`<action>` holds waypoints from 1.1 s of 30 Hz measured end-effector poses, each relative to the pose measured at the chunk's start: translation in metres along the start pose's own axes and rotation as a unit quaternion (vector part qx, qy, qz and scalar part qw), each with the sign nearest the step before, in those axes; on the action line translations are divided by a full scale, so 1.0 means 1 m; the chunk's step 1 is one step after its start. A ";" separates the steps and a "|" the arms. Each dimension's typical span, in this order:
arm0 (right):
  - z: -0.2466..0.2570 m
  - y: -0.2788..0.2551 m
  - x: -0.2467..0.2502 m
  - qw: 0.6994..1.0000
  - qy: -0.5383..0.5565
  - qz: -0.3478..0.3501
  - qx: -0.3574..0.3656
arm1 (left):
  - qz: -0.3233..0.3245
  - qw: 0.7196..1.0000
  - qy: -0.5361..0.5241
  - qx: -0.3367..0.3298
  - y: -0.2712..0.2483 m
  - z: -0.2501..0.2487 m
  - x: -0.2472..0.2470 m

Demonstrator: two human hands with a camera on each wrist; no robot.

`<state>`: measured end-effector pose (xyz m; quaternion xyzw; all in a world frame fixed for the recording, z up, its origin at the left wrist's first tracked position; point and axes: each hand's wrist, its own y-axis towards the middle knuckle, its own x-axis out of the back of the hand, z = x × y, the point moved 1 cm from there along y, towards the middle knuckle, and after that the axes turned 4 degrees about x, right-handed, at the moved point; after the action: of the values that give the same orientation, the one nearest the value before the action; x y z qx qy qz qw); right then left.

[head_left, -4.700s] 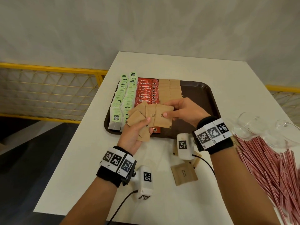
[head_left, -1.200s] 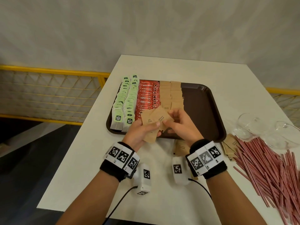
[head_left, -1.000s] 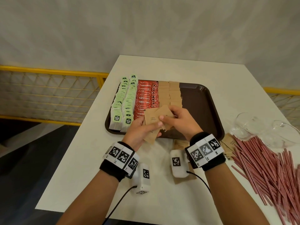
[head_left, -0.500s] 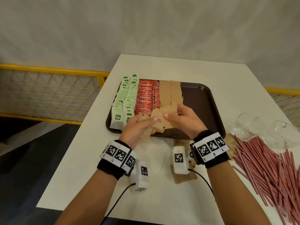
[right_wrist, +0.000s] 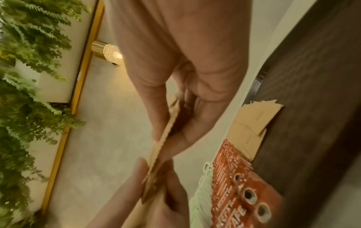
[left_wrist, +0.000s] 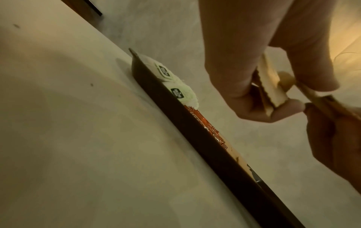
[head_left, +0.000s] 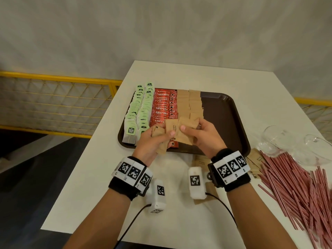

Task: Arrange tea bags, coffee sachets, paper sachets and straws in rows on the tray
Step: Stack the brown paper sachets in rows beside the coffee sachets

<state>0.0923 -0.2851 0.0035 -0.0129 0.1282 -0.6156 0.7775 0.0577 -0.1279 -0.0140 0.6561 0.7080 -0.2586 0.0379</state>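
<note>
Both hands, the left hand (head_left: 152,141) and right hand (head_left: 203,136), pinched a fanned bunch of paper sachets (head_left: 177,129) above the tray (head_left: 233,123)'s near edge; loose grip risked spilling them onto the coffee sachets (head_left: 164,106).

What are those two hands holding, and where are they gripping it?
Brown paper sachets: left hand grips the fan's lower ends, right hand pinches one sachet's edge.

Likely a café or hotel mezzanine: white table (head_left: 197,78), yellow mesh railing (head_left: 53,97), fern wall (right_wrist: 23,92), serving tray (head_left: 233,123).
</note>
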 end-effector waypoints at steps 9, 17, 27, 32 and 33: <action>0.020 0.001 0.018 0.976 -0.187 0.113 -0.015 | 0.012 0.988 0.150 0.026 0.000 -0.011 0.009; 0.013 -0.001 0.015 0.974 -0.178 0.128 -0.056 | 0.016 0.999 0.024 0.025 0.002 -0.011 0.002; 0.008 0.002 0.018 0.973 -0.165 0.152 -0.063 | 0.034 0.992 0.124 0.014 0.006 -0.016 0.002; 0.021 0.019 0.034 0.988 -0.126 0.063 -0.066 | -0.021 0.999 0.048 0.002 0.009 -0.015 0.004; 0.024 0.026 0.039 0.989 -0.126 0.029 -0.068 | -0.032 0.999 0.031 0.004 0.009 -0.014 0.006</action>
<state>0.1305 -0.3191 0.0152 -0.1395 0.0711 -0.5759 0.8024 0.0694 -0.1161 -0.0070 0.6407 0.7287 -0.2420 0.0049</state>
